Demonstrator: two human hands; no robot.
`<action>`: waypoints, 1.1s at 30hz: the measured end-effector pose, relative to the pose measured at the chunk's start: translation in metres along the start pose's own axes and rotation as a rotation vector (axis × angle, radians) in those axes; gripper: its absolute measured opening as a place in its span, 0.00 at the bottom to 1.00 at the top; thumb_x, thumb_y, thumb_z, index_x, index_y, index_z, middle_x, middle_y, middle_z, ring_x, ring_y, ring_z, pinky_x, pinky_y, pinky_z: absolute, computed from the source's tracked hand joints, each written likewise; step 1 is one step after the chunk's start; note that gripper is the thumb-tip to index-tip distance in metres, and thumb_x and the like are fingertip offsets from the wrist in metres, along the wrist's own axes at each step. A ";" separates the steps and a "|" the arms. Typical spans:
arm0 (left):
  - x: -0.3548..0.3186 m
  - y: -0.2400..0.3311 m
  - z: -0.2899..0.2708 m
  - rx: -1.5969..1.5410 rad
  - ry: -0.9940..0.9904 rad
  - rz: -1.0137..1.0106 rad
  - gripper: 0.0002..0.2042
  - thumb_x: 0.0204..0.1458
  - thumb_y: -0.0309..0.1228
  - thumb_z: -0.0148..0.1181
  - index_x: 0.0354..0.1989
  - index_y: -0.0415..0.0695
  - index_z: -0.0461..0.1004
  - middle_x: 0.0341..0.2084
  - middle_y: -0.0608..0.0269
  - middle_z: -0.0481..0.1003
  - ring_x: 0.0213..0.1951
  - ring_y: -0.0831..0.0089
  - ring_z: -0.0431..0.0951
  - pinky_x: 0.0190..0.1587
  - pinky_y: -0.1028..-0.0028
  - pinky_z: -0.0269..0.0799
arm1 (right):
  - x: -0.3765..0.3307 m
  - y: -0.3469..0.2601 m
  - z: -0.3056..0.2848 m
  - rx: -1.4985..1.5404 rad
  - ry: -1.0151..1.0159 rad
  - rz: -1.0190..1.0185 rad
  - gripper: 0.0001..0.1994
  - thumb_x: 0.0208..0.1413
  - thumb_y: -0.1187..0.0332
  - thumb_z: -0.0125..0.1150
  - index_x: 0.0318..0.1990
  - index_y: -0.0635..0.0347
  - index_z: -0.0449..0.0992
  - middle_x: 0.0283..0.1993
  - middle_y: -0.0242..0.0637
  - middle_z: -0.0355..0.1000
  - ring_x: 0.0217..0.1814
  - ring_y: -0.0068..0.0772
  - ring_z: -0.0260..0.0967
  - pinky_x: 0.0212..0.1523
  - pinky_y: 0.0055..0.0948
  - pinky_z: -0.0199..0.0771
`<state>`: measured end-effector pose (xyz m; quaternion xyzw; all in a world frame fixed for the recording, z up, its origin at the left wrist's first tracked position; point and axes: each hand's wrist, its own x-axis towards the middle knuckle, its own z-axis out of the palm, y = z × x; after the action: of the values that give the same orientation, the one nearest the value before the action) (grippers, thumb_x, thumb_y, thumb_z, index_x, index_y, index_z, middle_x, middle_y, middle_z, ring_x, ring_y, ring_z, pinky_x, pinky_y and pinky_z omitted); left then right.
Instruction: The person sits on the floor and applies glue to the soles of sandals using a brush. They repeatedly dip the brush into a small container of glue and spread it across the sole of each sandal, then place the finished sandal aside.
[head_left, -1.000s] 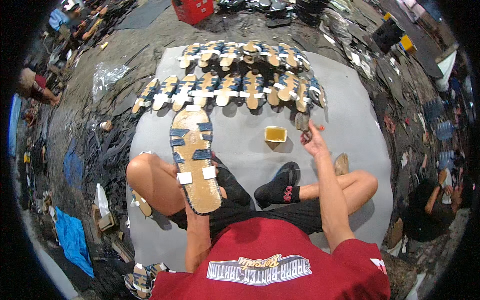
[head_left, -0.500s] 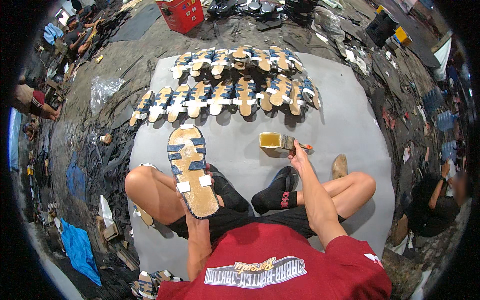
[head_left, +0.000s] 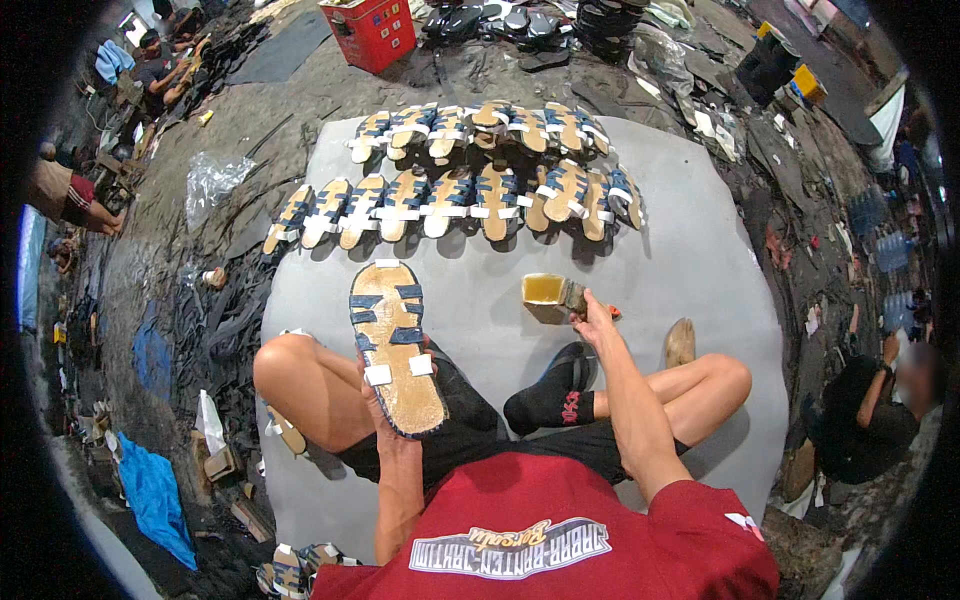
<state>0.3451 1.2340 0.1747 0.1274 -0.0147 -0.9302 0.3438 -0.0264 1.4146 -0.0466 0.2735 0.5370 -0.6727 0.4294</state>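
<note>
My left hand (head_left: 385, 425) holds up a sandal sole (head_left: 395, 345) from underneath: tan footbed, dark blue straps folded over it, two white tape tabs near the middle. My right hand (head_left: 597, 322) reaches out over the grey mat (head_left: 700, 260) and grips a brush with an orange handle (head_left: 585, 303), its bristles at a small square tin of yellow glue (head_left: 544, 290). I sit cross-legged in black shorts and a black sock (head_left: 555, 395).
Two rows of several like sandals (head_left: 470, 190) lie at the mat's far side. A red crate (head_left: 372, 32) stands beyond. A wooden piece (head_left: 680, 342) lies by my right knee. Another person (head_left: 870, 420) sits at right; others (head_left: 70, 195) at left. Scraps litter the dark floor.
My right hand came down from the sandal rows to the glue tin and took hold of the brush. The sandal in my left hand stayed about where it was.
</note>
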 end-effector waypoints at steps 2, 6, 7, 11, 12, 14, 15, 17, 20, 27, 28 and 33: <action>0.001 0.003 -0.009 -0.004 -0.079 -0.026 0.42 0.60 0.55 0.65 0.75 0.40 0.58 0.65 0.33 0.66 0.56 0.42 0.77 0.61 0.50 0.79 | -0.006 -0.001 0.000 -0.026 0.030 -0.022 0.16 0.69 0.52 0.64 0.51 0.53 0.73 0.44 0.38 0.73 0.39 0.35 0.70 0.31 0.33 0.72; 0.006 -0.003 0.015 0.013 -0.034 -0.043 0.40 0.61 0.58 0.61 0.72 0.40 0.62 0.61 0.36 0.70 0.53 0.45 0.79 0.58 0.51 0.80 | -0.008 -0.006 -0.005 -0.088 0.160 -0.045 0.19 0.69 0.53 0.64 0.57 0.53 0.69 0.48 0.43 0.74 0.40 0.39 0.72 0.34 0.40 0.75; 0.004 -0.007 0.026 0.060 0.040 0.004 0.40 0.63 0.61 0.57 0.71 0.39 0.64 0.56 0.39 0.74 0.49 0.47 0.81 0.53 0.52 0.83 | -0.017 -0.007 0.001 -0.117 0.220 -0.017 0.18 0.69 0.54 0.64 0.56 0.53 0.70 0.48 0.43 0.74 0.40 0.39 0.73 0.35 0.41 0.76; 0.013 -0.003 0.029 0.024 -0.090 -0.013 0.37 0.61 0.57 0.61 0.68 0.39 0.68 0.57 0.39 0.77 0.52 0.44 0.82 0.57 0.50 0.82 | -0.046 -0.006 -0.010 -0.279 0.431 -0.462 0.16 0.65 0.60 0.68 0.53 0.56 0.72 0.44 0.42 0.75 0.41 0.36 0.74 0.41 0.39 0.77; 0.017 -0.005 0.026 0.026 -0.030 0.022 0.36 0.62 0.57 0.61 0.67 0.40 0.69 0.55 0.41 0.78 0.51 0.46 0.82 0.55 0.51 0.82 | -0.055 0.001 -0.008 -0.415 0.430 -0.699 0.16 0.64 0.61 0.68 0.53 0.57 0.72 0.44 0.41 0.76 0.41 0.35 0.74 0.42 0.37 0.77; 0.021 -0.003 0.020 0.065 0.105 0.132 0.34 0.63 0.58 0.60 0.66 0.43 0.70 0.53 0.44 0.79 0.49 0.50 0.84 0.53 0.52 0.84 | -0.098 0.013 0.029 -0.708 0.157 -0.933 0.17 0.63 0.63 0.69 0.54 0.58 0.72 0.44 0.39 0.76 0.43 0.33 0.75 0.45 0.36 0.77; 0.020 0.000 0.018 0.100 0.180 0.201 0.32 0.64 0.58 0.58 0.66 0.45 0.71 0.53 0.46 0.80 0.48 0.53 0.84 0.52 0.53 0.84 | -0.160 0.012 0.065 -0.855 -0.118 -0.921 0.18 0.62 0.64 0.69 0.55 0.58 0.72 0.44 0.39 0.77 0.44 0.32 0.76 0.46 0.35 0.77; 0.028 -0.009 0.022 0.142 0.166 0.203 0.33 0.64 0.59 0.59 0.68 0.47 0.70 0.57 0.56 0.79 0.56 0.59 0.80 0.61 0.55 0.78 | -0.251 0.009 0.099 -0.968 -0.767 -0.668 0.26 0.59 0.67 0.73 0.64 0.58 0.72 0.54 0.35 0.76 0.55 0.27 0.75 0.54 0.32 0.76; 0.026 -0.045 0.050 0.353 0.235 0.200 0.34 0.64 0.60 0.59 0.69 0.47 0.68 0.60 0.60 0.76 0.59 0.61 0.77 0.63 0.56 0.75 | -0.330 0.041 0.139 -0.427 -0.928 -0.562 0.38 0.54 0.63 0.82 0.68 0.65 0.67 0.68 0.44 0.69 0.68 0.31 0.67 0.66 0.37 0.71; 0.025 -0.069 0.024 0.491 0.141 0.357 0.27 0.71 0.51 0.53 0.67 0.41 0.66 0.59 0.59 0.76 0.61 0.64 0.77 0.65 0.62 0.72 | -0.315 0.040 0.140 -0.385 -0.605 -0.599 0.30 0.56 0.70 0.79 0.63 0.67 0.70 0.57 0.39 0.78 0.59 0.27 0.75 0.61 0.30 0.75; 0.032 -0.071 0.031 0.460 0.159 0.322 0.26 0.73 0.50 0.50 0.67 0.41 0.66 0.58 0.59 0.76 0.59 0.65 0.78 0.64 0.62 0.72 | -0.311 0.037 0.138 -0.462 -0.610 -0.635 0.29 0.57 0.71 0.78 0.63 0.67 0.71 0.57 0.39 0.78 0.58 0.27 0.75 0.61 0.30 0.76; 0.047 -0.079 0.037 0.684 0.265 0.317 0.23 0.73 0.49 0.51 0.64 0.42 0.67 0.54 0.61 0.77 0.56 0.69 0.78 0.60 0.65 0.74 | -0.294 0.040 0.132 -0.215 -0.534 -0.459 0.30 0.56 0.76 0.75 0.65 0.67 0.69 0.60 0.39 0.76 0.60 0.29 0.75 0.62 0.31 0.76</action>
<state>0.2516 1.2614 0.1907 0.3494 -0.2986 -0.7826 0.4199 0.1621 1.3696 0.2134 -0.0861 0.5207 -0.7391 0.4186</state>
